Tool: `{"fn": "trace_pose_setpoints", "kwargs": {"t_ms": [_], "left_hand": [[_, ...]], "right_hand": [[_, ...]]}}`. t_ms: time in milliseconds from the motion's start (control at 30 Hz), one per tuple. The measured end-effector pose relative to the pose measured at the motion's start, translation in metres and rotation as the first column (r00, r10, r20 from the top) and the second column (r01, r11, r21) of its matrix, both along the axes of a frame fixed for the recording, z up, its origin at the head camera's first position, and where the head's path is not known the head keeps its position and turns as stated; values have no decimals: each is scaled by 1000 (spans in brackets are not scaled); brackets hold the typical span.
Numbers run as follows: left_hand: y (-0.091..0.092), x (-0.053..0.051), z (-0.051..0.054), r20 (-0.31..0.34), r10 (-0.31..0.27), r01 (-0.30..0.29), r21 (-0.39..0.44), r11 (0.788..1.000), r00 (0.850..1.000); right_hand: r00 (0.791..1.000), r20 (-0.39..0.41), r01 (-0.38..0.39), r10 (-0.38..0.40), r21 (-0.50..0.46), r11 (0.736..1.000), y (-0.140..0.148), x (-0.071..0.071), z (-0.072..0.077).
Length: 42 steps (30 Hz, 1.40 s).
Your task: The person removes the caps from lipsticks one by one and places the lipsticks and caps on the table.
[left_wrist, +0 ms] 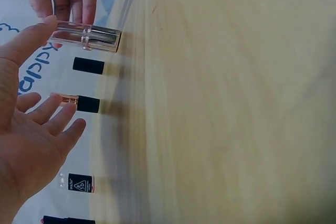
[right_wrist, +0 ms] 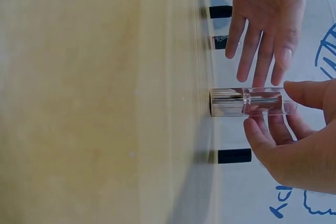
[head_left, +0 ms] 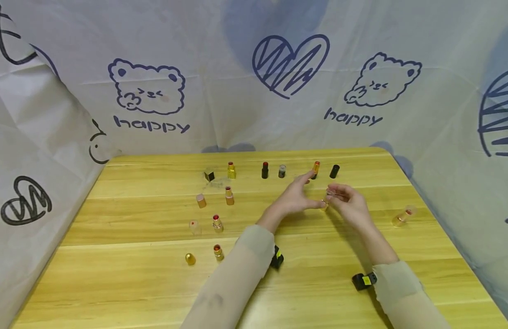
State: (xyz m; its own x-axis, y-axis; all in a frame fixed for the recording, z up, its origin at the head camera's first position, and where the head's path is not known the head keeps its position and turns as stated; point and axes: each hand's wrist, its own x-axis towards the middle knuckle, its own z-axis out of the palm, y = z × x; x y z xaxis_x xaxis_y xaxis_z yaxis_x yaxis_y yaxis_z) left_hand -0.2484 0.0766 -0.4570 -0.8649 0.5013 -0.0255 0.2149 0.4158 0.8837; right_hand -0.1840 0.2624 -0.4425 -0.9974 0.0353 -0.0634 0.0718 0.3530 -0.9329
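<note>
A gold lipstick tube (right_wrist: 227, 103) with a clear cap (right_wrist: 270, 98) stands upright on the wooden table. My right hand (head_left: 354, 210) pinches the clear cap between thumb and fingers. Just left of the tube is my left hand (head_left: 291, 198), its fingers extended and thumb toward the tube; whether the thumb touches it I cannot tell. Behind the left fingertips stands an uncapped lipstick (head_left: 316, 165) with a black base, partly covered in the head view. A black cap (head_left: 334, 171) is to its right.
Uncapped lipsticks and caps stand in rows at the left, including a gold lipstick (head_left: 218, 252) and a domed gold cap (head_left: 190, 259). At the back are a black lipstick (head_left: 264, 170) and a small clear-topped cap (head_left: 281, 172). Another lipstick (head_left: 401, 218) stands far right. Printed cloth (head_left: 221, 114) hangs behind.
</note>
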Motion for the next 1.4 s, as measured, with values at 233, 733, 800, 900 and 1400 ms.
{"fn": "trace_pose_setpoints", "kwargs": {"t_ms": [233,733,800,900,1400], "left_hand": [[6,-6,-3,5,-7,7,2,1000,1000],[14,-12,-2,-23,-6,8,94,996,1000],[14,-13,-2,-22,14,-12,110,994,1000],[14,-13,-1,-14,44,-42,130,991,999],[7,-10,2,27,121,-124,151,981,992]], "right_hand": [[999,15,39,-38,-31,999,-1,-1,3],[989,-57,125,-139,-192,973,-16,-16,15],[986,-59,138,-154,-210,968,-19,-18,16],[983,-62,155,-173,-228,961,-21,-21,18],[981,-66,155,-180,-277,948,-26,-25,16]]}}
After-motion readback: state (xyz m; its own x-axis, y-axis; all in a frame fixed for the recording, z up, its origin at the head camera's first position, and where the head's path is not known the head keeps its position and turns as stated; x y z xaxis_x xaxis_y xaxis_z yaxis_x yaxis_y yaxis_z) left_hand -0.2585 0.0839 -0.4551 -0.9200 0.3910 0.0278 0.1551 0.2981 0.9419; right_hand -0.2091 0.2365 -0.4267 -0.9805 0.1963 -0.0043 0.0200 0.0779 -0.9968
